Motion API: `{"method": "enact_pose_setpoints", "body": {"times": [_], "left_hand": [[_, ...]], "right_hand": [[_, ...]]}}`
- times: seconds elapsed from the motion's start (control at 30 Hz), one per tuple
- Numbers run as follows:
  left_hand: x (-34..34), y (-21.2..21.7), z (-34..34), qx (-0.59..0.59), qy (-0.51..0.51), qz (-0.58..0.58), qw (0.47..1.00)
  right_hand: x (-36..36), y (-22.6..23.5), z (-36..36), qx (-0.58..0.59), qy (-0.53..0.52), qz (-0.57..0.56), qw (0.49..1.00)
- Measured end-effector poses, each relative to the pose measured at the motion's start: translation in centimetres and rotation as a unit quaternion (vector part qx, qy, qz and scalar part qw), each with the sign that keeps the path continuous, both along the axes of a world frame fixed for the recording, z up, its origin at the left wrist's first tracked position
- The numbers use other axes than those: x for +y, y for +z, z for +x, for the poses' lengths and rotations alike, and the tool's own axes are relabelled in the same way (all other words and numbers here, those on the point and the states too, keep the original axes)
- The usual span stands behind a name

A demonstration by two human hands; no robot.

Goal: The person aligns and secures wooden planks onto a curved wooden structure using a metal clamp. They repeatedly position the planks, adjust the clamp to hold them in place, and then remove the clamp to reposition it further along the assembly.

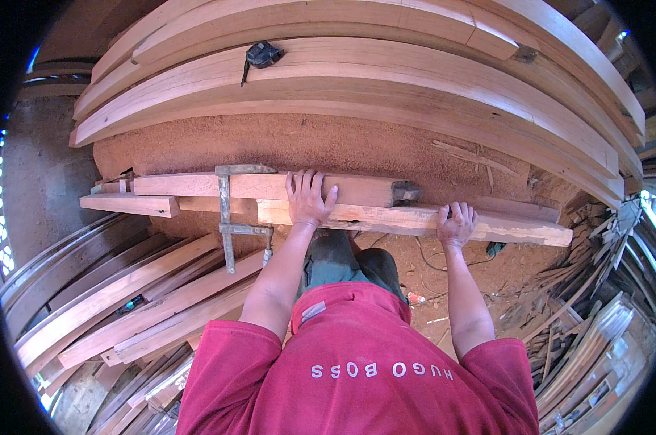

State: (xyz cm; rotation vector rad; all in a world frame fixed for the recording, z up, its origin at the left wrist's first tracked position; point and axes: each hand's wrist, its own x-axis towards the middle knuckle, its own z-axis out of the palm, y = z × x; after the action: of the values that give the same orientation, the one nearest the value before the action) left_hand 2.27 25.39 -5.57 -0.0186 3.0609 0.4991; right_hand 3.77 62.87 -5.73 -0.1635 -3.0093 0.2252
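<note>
A wooden beam (397,217) lies crosswise in front of me, running off to the right. Behind it and further left, a second beam (371,190) rests alongside, its dark notched end facing right. My left hand (311,203) lies flat across both pieces, fingers stretched and a little apart. Further right, my right hand (457,223) is closed over the near beam, fingers curled over its far edge. Left of my left hand, a worn metal bar clamp (225,210) spans the timbers. A short wood piece (128,205) sits at the left end.
Long thick beams (386,65) lie across the far side, with a black tape measure (262,55) on one. Sawdust (212,141) covers the ground between. Stacked boards (161,308) fill the lower left; wood scraps (560,319) pile at right. A thin cable (429,262) lies on the ground.
</note>
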Motion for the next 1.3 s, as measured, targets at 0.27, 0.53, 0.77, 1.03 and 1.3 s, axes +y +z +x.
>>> {"method": "enact_pose_setpoints", "body": {"times": [0.27, 0.53, 0.77, 1.03, 1.3], "left_hand": [[0.0, 0.1, -0.1, 0.012, -0.008, -0.005, 1.000], [0.0, -0.2, 0.0, 0.009, -0.006, -0.010, 1.000], [0.0, 0.0, 0.1, 0.004, -0.003, -0.001, 1.000], [0.0, -0.2, 0.2, 0.018, -0.006, -0.011, 1.000], [-0.3, -0.3, 0.5, 0.050, -0.017, 0.008, 0.999]], "right_hand": [[0.0, 0.0, 0.0, -0.002, -0.001, -0.002, 1.000], [0.0, 0.0, 0.0, 0.006, 0.000, -0.005, 1.000], [0.2, -0.1, 0.2, -0.004, 0.008, -0.002, 1.000], [0.2, -0.5, 0.5, 0.022, 0.002, -0.015, 1.000], [-1.1, 1.0, 0.7, 0.127, -0.013, 0.083, 0.988]]}}
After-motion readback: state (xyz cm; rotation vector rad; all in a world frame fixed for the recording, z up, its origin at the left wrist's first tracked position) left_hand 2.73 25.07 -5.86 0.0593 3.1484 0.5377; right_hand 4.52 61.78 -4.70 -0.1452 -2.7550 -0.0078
